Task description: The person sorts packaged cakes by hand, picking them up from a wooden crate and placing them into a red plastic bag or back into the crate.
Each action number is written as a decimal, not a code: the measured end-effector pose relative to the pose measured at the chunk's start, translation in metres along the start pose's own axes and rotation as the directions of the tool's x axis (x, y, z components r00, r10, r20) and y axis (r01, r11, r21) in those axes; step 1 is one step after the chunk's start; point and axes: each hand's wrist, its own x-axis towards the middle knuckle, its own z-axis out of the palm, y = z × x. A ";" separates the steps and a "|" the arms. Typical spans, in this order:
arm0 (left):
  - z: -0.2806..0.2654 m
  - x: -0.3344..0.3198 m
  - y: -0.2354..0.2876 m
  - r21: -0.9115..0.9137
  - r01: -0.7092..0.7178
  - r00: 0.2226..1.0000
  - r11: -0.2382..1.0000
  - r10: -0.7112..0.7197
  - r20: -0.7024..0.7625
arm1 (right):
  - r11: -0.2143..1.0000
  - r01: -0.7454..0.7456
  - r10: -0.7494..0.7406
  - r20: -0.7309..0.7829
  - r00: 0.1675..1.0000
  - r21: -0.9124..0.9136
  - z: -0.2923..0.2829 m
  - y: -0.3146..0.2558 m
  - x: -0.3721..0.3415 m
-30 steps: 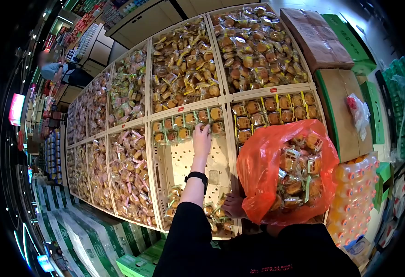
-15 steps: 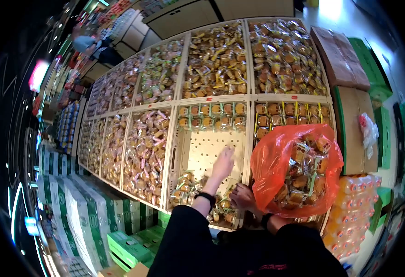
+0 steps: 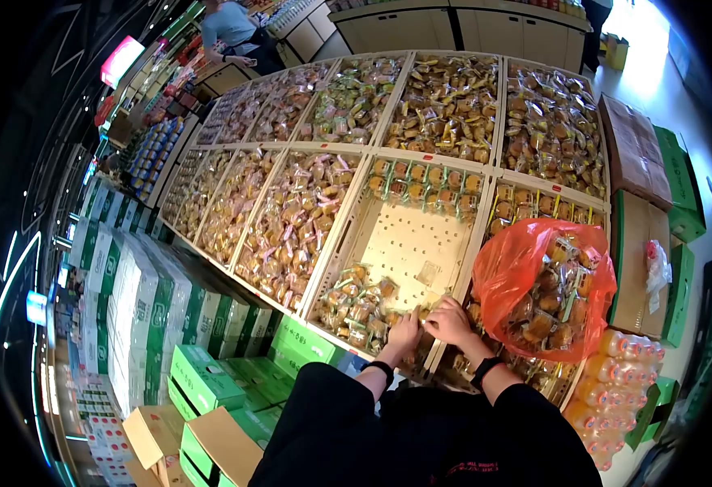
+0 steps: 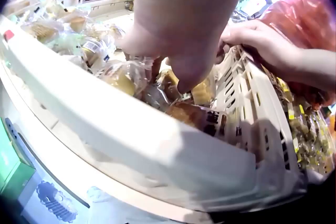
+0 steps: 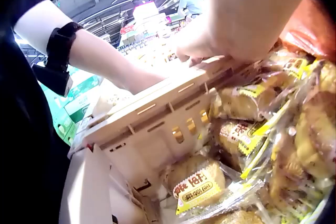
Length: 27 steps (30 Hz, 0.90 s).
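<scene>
"Clear-wrapped buns: all in rows?"
"Only at the crate's far end; nearer ones lie loose."
"Hands?"
"Left hand among loose buns, right hand by the crate's edge; whether either grips, I can't tell."

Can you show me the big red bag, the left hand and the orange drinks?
Red bag point(image 3: 502, 272): head view, on its crinkly plastic side.
Left hand point(image 3: 405, 333): head view, on the back of the hand.
Orange drinks point(image 3: 607, 375): head view, on one bottle's side.
</scene>
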 end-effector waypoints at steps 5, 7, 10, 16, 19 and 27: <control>0.002 0.015 0.006 0.003 0.143 0.989 0.990 -0.143 0.038 | 0.966 -0.157 0.143 0.080 0.986 0.208 0.000 -0.004 0.000; 0.001 0.014 0.007 -0.001 0.152 0.988 0.988 -0.152 -0.022 | 0.900 -0.257 0.241 0.089 0.966 0.352 0.002 -0.008 -0.002; 0.002 0.010 0.004 -0.284 0.114 0.985 0.952 -0.146 -0.094 | 0.753 -0.459 0.391 0.240 0.889 0.471 -0.016 -0.017 0.001; -0.015 0.003 0.006 -0.517 0.023 0.929 0.856 -0.210 -0.306 | 0.630 -0.502 0.505 0.179 0.844 0.592 -0.027 -0.017 0.002; -0.019 0.008 -0.009 -0.843 0.026 0.887 0.538 -0.402 -0.229 | 0.606 -0.514 0.570 0.119 0.813 0.608 -0.032 -0.016 0.001; -0.105 -0.035 0.038 -0.993 -0.029 0.972 0.112 -0.231 -0.054 | 0.229 -0.515 0.610 0.290 0.737 0.826 -0.052 -0.046 0.015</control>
